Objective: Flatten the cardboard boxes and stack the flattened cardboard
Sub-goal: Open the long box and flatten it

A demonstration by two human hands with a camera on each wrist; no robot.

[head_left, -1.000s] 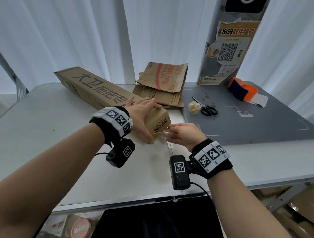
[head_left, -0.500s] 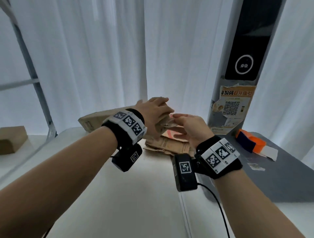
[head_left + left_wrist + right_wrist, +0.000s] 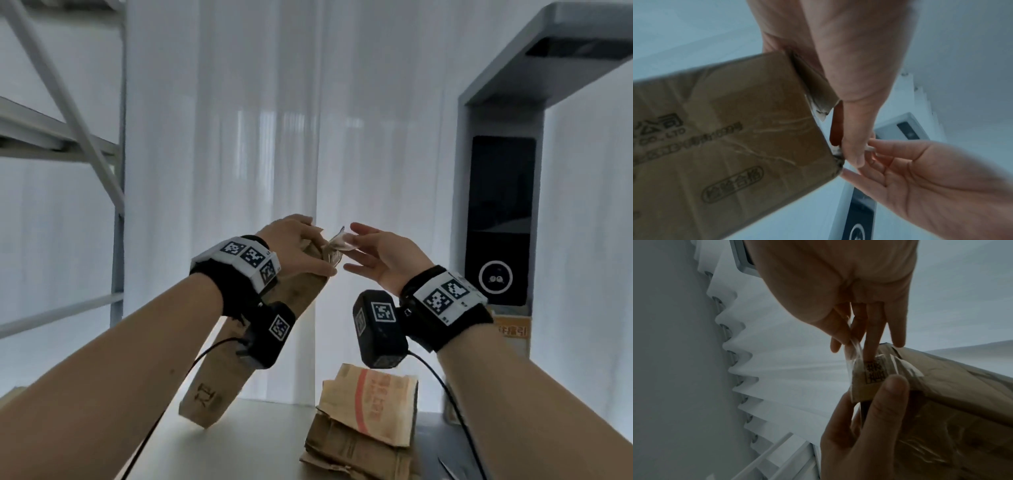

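Note:
A long brown cardboard box stands tilted, its lower end near the table and its upper end raised. My left hand grips that upper end, thumb on the near face. My right hand pinches a strip of clear tape between thumb and forefinger; the strip still clings to the box end. The other right fingers are stretched out. In the left wrist view the box side carries wrinkled tape. A stack of flattened cardboard lies on the table below my right wrist.
The white table runs under both arms, with a grey mat at its right. A grey kiosk with a dark screen stands at the right, a metal shelf frame at the left, white curtains behind.
The box's near end has been lifted off the table to chest height and the box now tilts steeply. My right hand has pulled the tape strip away from that end. The view has swung upward.

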